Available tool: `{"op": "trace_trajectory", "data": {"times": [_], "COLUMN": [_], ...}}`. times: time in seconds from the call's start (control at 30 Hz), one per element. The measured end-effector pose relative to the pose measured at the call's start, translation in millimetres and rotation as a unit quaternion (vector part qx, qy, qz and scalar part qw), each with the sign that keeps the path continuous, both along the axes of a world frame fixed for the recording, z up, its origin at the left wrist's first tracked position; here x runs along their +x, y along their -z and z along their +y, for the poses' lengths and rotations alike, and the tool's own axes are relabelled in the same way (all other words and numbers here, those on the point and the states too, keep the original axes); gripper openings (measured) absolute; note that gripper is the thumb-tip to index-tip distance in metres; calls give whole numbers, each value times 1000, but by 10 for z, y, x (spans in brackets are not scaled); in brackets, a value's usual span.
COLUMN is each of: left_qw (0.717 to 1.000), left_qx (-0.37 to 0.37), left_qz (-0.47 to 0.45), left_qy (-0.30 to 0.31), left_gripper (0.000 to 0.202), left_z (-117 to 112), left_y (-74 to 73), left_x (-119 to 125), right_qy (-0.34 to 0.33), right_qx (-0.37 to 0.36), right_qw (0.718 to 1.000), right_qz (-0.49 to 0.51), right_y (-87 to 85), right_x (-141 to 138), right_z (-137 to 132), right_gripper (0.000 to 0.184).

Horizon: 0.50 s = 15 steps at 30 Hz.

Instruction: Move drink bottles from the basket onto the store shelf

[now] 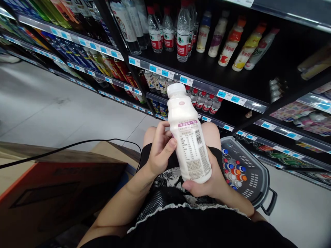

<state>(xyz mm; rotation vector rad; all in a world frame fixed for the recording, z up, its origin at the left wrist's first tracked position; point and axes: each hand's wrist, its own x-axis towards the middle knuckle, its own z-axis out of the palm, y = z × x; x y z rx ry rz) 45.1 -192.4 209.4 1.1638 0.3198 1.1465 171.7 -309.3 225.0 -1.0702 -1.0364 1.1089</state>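
Observation:
A white milk-drink bottle [188, 136] with a white cap and a printed label with a barcode is held upright in front of my knees. My left hand [160, 148] grips its left side, thumb across the label. My right hand [210, 179] cups the bottle's base from below and behind. Both hands are closed on it.
Black store shelves [196, 81] with water bottles [183, 34], drink bottles [227, 46] and blue price tags rise ahead. A grey shopping basket [258, 179] holding several capped bottles stands on the floor at right. An orange cardboard box [51, 193] with a black cable over it lies at left.

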Motion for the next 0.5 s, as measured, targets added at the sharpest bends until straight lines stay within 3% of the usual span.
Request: {"op": "trace_trajectory", "data": {"times": [0.5], "left_qw": [999], "left_qx": [36], "left_qz": [-2], "left_qy": [10], "left_gripper": [33], "left_z": [39], "left_y": [33], "left_x": [28], "right_qy": [1], "right_qx": [1], "right_qw": [1000], "right_qz": [-26], "right_y": [6], "right_x": [27], "right_z": [28], "right_gripper": [83]}}
